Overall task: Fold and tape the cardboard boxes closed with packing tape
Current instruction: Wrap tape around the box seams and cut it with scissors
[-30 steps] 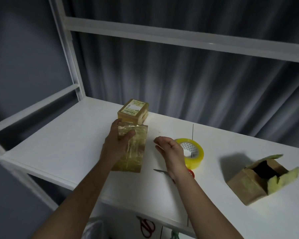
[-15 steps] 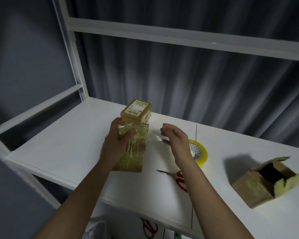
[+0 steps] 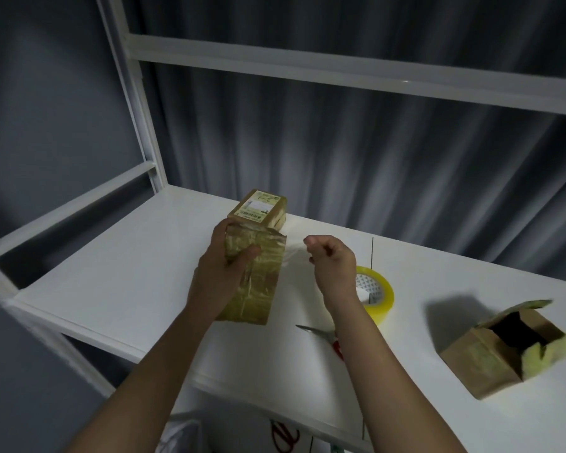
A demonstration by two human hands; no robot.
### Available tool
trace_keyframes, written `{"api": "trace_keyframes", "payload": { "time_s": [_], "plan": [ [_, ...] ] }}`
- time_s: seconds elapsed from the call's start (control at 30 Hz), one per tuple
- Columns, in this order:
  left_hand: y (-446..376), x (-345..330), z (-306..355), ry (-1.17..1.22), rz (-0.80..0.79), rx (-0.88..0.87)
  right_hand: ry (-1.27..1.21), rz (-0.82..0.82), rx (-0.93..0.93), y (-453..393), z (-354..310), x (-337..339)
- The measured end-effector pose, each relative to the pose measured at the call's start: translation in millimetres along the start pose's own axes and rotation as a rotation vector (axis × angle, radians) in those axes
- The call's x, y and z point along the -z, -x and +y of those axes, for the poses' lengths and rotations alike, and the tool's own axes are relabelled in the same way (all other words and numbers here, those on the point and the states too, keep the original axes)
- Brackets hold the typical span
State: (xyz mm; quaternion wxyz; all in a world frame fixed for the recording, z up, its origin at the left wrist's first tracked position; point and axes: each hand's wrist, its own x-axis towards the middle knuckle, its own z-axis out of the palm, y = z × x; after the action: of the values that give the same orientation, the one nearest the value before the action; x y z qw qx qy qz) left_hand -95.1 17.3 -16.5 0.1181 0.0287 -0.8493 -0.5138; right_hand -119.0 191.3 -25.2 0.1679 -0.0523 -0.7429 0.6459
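Head view shows the left hand [image 3: 224,271] gripping the taped box [image 3: 254,279] on the shelf [image 3: 111,276], thumb across its top face and fingers curled round the far side. The right hand [image 3: 332,268] hovers just beside the box's right edge, fingers curled in a pinch on what looks like a clear tape strip [image 3: 294,253] running from the box to the fingertips; the strip is faint, so I judge rather than see this.

To do the step well, keep the strip taut and level, lay it down over the box edge, then smooth it outward with flat fingers so no wrinkles trap air.

Counted: three boxes, namely the held one, a labelled box [image 3: 262,209] just beyond the left fingers, and an open box [image 3: 500,351] well right of the right hand; one tape roll [image 3: 378,297] and one pair of scissors [image 3: 321,335] near the right wrist.
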Motion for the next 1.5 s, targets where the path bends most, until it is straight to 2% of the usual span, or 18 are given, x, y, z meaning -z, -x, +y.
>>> {"api": "trace_keyframes", "payload": {
  "time_s": [0.1, 0.23, 0.33, 0.4, 0.47, 0.53, 0.6, 0.67, 0.83, 1.0, 1.07, 1.2, 1.27, 1.37, 1.5],
  "plan": [
    [0, -4, 5, 0.018, -0.006, 0.010, -0.037, 0.112, 0.059, 6, 1, -7],
    [-3, -4, 8, 0.027, 0.006, 0.015, -0.260, 0.030, -0.062, 10, -4, -6],
    [-3, -5, 9, 0.018, -0.024, 0.022, -0.222, 0.032, -0.024, 6, -5, -2],
    [-2, -8, 10, 0.022, -0.023, 0.030, 0.002, 0.080, 0.065, 8, -5, -4],
    [-4, -9, 12, 0.048, 0.006, 0.039, 0.194, 0.161, 0.238, 22, -7, -8],
    [-7, -11, 15, 0.035, 0.011, 0.036, 0.229, 0.196, 0.419, 43, -11, -11],
    [-9, -12, 17, 0.021, 0.008, 0.048, 0.182, 0.016, 0.492, 59, -10, -16],
    [-9, -13, 18, 0.026, -0.001, 0.066, 0.099, -0.184, 0.411, 63, -11, -19],
    [-5, -12, 22, 0.097, 0.025, 0.054, -0.191, -0.380, 0.030, 41, -21, -19],
    [-2, -9, 27, 0.000, -0.022, 0.007, -0.219, -0.432, -0.179, 20, -25, -16],
    [-1, -5, 25, 0.033, -0.046, 0.014, -0.218, -0.460, -0.270, 13, -23, -6],
    [-1, -2, 23, 0.167, -0.061, 0.050, -0.220, -0.366, -0.153, 18, -25, 4],
    [0, -5, 25, 0.235, -0.073, 0.085, -0.221, -0.431, -0.115, 27, -32, -5],
    [6, -6, 22, 0.377, -0.080, 0.169, -0.075, -0.486, -0.057, 14, -21, -13],
    [10, 1, 19, 0.516, -0.105, 0.242, 0.042, -0.491, -0.211, -2, -12, 7]
  ]
}}
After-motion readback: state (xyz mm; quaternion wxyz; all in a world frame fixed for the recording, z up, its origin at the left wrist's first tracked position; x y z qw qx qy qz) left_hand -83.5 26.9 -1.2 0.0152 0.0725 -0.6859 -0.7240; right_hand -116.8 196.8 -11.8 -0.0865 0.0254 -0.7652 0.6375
